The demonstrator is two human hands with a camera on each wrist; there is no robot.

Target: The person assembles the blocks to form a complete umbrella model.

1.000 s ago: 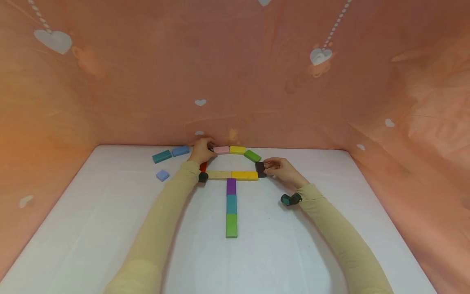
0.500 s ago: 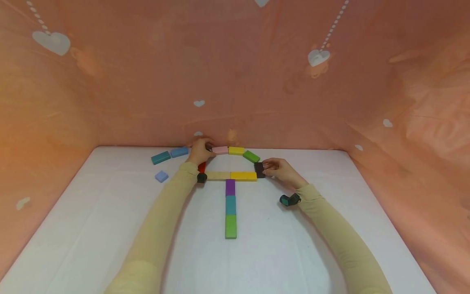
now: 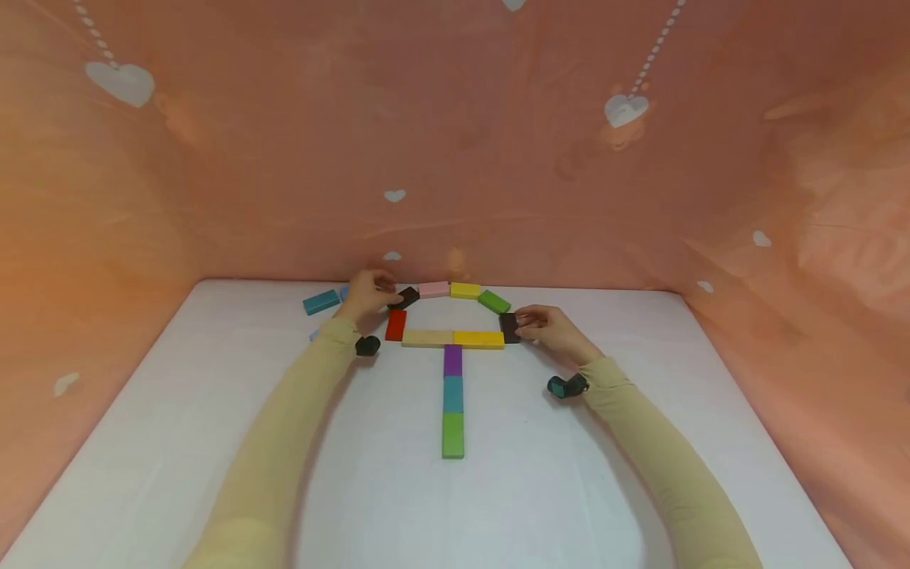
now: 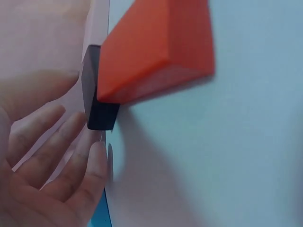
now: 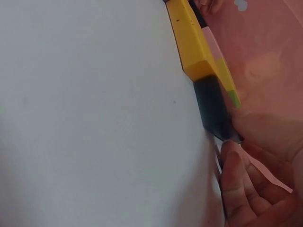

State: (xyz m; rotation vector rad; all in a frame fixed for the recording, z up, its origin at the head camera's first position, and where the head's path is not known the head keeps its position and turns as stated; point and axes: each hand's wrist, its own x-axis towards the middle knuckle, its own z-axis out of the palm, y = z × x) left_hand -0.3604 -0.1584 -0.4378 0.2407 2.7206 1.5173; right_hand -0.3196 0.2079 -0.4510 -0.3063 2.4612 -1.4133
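Coloured blocks form a ring with a stem on the white tabletop. In the head view my left hand (image 3: 364, 296) is just left of a black block (image 3: 407, 298), which sits between a red block (image 3: 396, 325) and a pink block (image 3: 434, 289). In the left wrist view the thumb and relaxed fingers are spread beside that black block (image 4: 102, 116), with the red block (image 4: 156, 52) in front. My right hand (image 3: 554, 332) pinches the outer side of another black block (image 3: 508, 328), which adjoins the orange-yellow block (image 3: 479, 340) at the ring's right end.
Yellow (image 3: 465, 290) and green (image 3: 494, 301) blocks complete the arc; a tan block (image 3: 426, 338) lies along the base. Purple (image 3: 453, 359), teal (image 3: 453, 393) and green (image 3: 453, 435) blocks make the stem. A loose teal block (image 3: 321, 302) lies left. A pink curtain (image 3: 455, 158) stands behind.
My left hand has let go of the black block and moved left, uncovering it and the red block and covering part of the loose blue ones. The right hand stays at its black block.
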